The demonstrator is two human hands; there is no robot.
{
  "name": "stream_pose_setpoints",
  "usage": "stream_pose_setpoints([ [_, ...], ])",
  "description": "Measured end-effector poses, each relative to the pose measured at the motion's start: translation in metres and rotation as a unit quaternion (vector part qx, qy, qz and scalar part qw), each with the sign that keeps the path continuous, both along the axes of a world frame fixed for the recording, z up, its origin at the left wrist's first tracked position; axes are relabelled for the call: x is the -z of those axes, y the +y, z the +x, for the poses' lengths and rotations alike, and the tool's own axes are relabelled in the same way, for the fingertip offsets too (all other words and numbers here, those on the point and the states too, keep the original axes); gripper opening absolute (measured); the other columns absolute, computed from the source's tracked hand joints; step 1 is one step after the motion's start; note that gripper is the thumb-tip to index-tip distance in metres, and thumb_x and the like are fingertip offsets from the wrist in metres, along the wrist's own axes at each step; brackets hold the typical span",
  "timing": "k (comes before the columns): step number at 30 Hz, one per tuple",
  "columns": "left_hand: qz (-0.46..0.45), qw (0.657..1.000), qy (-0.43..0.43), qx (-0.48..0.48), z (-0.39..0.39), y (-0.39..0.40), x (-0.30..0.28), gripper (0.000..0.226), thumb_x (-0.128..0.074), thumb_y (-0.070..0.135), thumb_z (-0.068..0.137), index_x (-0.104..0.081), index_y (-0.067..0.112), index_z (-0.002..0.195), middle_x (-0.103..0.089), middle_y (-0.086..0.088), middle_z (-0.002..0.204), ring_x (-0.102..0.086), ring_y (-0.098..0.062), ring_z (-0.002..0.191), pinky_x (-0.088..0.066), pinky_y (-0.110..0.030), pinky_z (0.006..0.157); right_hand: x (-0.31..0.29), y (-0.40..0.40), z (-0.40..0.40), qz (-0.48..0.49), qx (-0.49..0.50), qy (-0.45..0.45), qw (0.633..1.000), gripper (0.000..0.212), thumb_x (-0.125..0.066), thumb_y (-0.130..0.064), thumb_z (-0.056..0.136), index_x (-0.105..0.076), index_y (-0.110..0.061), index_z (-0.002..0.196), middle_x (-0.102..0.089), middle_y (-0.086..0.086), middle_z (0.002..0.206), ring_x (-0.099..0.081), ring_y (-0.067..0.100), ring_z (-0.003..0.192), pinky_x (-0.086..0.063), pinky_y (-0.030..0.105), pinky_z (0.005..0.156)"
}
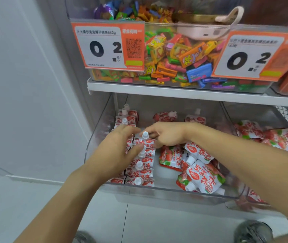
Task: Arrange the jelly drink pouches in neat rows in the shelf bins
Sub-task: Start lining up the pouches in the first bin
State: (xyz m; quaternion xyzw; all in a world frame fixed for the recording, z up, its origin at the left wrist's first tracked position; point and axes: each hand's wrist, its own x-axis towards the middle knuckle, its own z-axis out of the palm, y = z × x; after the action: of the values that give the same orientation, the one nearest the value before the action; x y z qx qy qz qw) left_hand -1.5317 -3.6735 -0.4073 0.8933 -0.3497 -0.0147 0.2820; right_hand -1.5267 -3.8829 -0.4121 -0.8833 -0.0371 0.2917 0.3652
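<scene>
Down on the lower shelf, inside the clear bin (166, 191), you have both hands on the pouches. Your left hand (117, 149) lies over the row (142, 165) at the bin's left side, fingers loosely bent against the packs; whether it actually grips one I cannot tell. Your right hand (166, 135) reaches across from the right, fingers curled beside the capped pouch (146, 140) at the row's far end and apparently pinching it, though the contact is partly hidden.

By my reading you are less than halfway. One row runs front to back along the left wall, and a short stack (126, 116) stands behind it at the back corner. Still to sort are the loose pouches (201, 171) heaped flat at the middle and right, plus a few against the back wall. More lie jumbled in the next bin (255, 116) to the right.

Row pouches stand upright, long axis vertical, white caps up, printed faces toward you. Loose ones lie flat, caps pointing every way.
</scene>
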Motion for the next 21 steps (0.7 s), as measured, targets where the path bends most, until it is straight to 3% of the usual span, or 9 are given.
stream_pose_setpoints([
  [3, 0.014, 0.999, 0.022, 0.035, 0.001, -0.012, 0.003, 0.051, -0.057, 0.039, 0.093, -0.043, 0.028, 0.141, -0.049, 0.010, 0.140, -0.047, -0.007, 0.125, -0.031, -0.012, 0.095, -0.009, -0.002, -0.010, 0.022, -0.001, -0.006, 1.000, 0.058, -0.052, 0.015, 0.087, -0.051, -0.008, 0.140, -0.060, 0.004, 0.138, -0.055, 0.013, 0.127, -0.043, 0.035, 0.110],
  [6, 0.034, 0.997, 0.038, 0.051, 0.004, -0.019, 0.005, 0.047, -0.052, 0.038, 0.096, -0.043, 0.029, 0.141, -0.051, 0.009, 0.141, -0.047, -0.007, 0.126, -0.027, -0.007, 0.092, -0.026, -0.011, -0.011, -0.104, 0.023, -0.196, 0.975, 0.043, -0.058, -0.003, 0.091, -0.060, -0.019, 0.131, -0.065, -0.005, 0.128, -0.058, 0.003, 0.113, -0.045, 0.022, 0.100],
  [9, 0.038, 0.998, 0.043, 0.037, 0.010, -0.020, 0.004, 0.043, -0.054, 0.041, 0.094, -0.048, 0.029, 0.136, -0.055, 0.010, 0.136, -0.051, -0.007, 0.121, -0.037, -0.016, 0.093, -0.033, -0.033, -0.007, -0.205, 0.094, -0.325, 0.918, 0.036, -0.065, -0.022, 0.089, -0.060, -0.027, 0.125, -0.065, -0.005, 0.125, -0.061, 0.016, 0.111, -0.045, 0.022, 0.090],
  [12, 0.049, 0.997, 0.038, 0.038, 0.011, -0.019, 0.004, 0.043, -0.053, 0.042, 0.095, -0.048, 0.029, 0.135, -0.054, 0.011, 0.137, -0.051, -0.007, 0.121, -0.039, -0.018, 0.094, -0.023, -0.051, 0.000, -0.298, 0.049, -0.264, 0.916, 0.055, -0.077, -0.032, 0.080, -0.056, -0.028, 0.131, -0.060, 0.001, 0.131, -0.057, 0.024, 0.116, -0.048, 0.032, 0.095],
  [16, 0.057, 0.997, 0.039, 0.041, 0.007, -0.016, 0.005, 0.044, -0.050, 0.044, 0.095, -0.047, 0.029, 0.137, -0.053, 0.011, 0.138, -0.052, -0.008, 0.120, -0.040, -0.022, 0.098, -0.017, -0.057, 0.003, -0.240, 0.102, -0.277, 0.925, 0.018, -0.063, -0.025, 0.093, -0.065, -0.027, 0.111, -0.065, 0.000, 0.114, -0.060, 0.021, 0.094, -0.045, 0.029, 0.080],
  [19, 0.055, 0.997, 0.047, 0.041, 0.005, -0.015, 0.004, 0.042, -0.050, 0.045, 0.095, -0.048, 0.030, 0.135, -0.054, 0.012, 0.135, -0.059, -0.008, 0.106, -0.047, -0.026, 0.094, -0.022, -0.053, 0.001, -0.226, 0.163, -0.296, 0.914, 0.013, -0.050, -0.035, 0.102, -0.057, -0.026, 0.108, -0.055, -0.006, 0.102, -0.043, 0.007, 0.062, -0.035, 0.023, 0.073],
  [21, 0.055, 0.996, 0.051, 0.041, 0.005, -0.014, 0.004, 0.042, -0.049, 0.046, 0.095, -0.048, 0.031, 0.134, -0.055, 0.013, 0.134, -0.058, -0.006, 0.106, -0.047, -0.025, 0.092, -0.022, -0.043, 0.002, -0.222, 0.166, -0.322, 0.905, 0.016, -0.049, -0.041, 0.101, -0.055, -0.026, 0.105, -0.056, -0.008, 0.102, -0.049, 0.010, 0.067, -0.037, 0.025, 0.073],
])
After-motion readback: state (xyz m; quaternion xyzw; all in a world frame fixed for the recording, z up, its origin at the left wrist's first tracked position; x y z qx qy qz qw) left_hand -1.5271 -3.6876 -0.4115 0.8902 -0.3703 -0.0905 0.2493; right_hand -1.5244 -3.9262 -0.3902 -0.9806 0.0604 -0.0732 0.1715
